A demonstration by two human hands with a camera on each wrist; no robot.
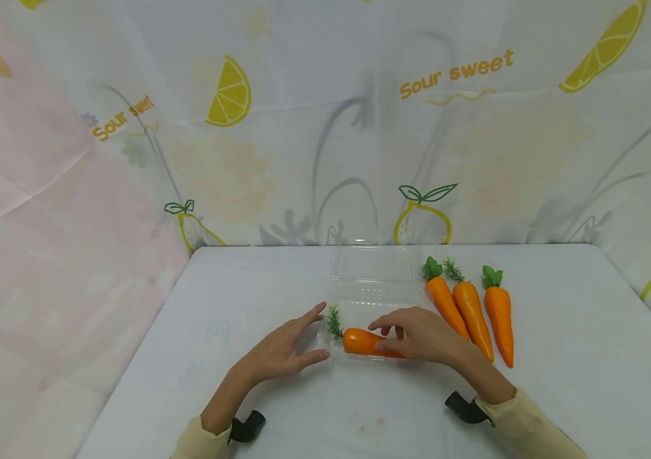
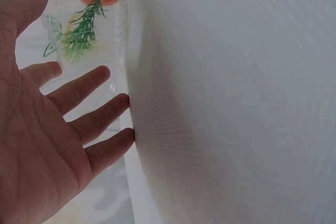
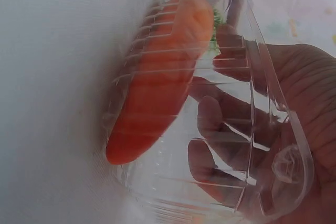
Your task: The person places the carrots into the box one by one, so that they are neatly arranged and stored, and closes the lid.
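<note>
A clear plastic clamshell box (image 1: 377, 310) lies on the table with its lid (image 1: 378, 262) folded back. Inside the base is an orange carrot (image 1: 359, 342) on its side, feathery green top (image 1: 333, 322) toward the left end. My right hand (image 1: 417, 335) reaches over the box with loosely bent fingers, its thumb right at the carrot. Seen through the plastic in the right wrist view, the other fingers (image 3: 202, 156) stand apart from the carrot (image 3: 157, 82). Around the box's left end, my left hand (image 1: 279, 350) is spread, holding nothing, fingertips near the wall.
To the right of the box lie three more carrots: one (image 1: 446, 305) at the box's right edge, another (image 1: 472, 317) beside it, and a third (image 1: 499, 322) farther right. A printed cloth (image 1: 314, 127) hangs behind the white table (image 1: 577, 357).
</note>
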